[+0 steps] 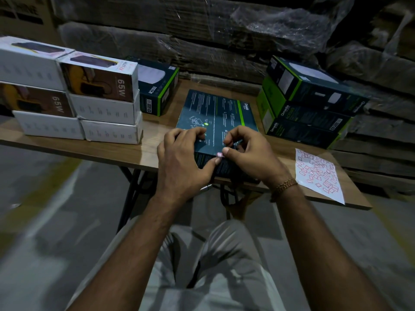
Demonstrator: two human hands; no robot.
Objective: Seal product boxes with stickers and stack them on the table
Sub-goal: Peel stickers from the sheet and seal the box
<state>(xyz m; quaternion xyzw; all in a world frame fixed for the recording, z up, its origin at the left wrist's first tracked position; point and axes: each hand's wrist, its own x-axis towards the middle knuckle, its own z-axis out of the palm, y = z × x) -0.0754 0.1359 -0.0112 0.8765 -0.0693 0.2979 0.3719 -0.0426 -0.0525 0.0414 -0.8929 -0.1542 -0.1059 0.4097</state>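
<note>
A dark product box with a green stripe lies flat on the wooden bench, its near end at the bench's front edge, and serves here as the landmark. Both hands rest on that near end. The left hand lies over the box's near left corner with its fingers curled onto the top face and its thumb reaching along the front edge to press a small pink-edged sticker. The right hand meets it from the other side, fingers bent down onto the top face and thumb tip touching the same sticker, so the sticker sits pinched between the two thumbs right at the box's near top edge. A beaded bracelet circles the right wrist. To the right of the box, near the bench's front edge, lies a white sticker sheet scattered with small red-outlined labels. Beyond that sheet, to the right of the box, stands a stack of dark and green boxes. To the left of the box, a single dark box marked AC1350 stands upright, and farther left is a stack of white boxes marked 65W, three high in two columns.
</note>
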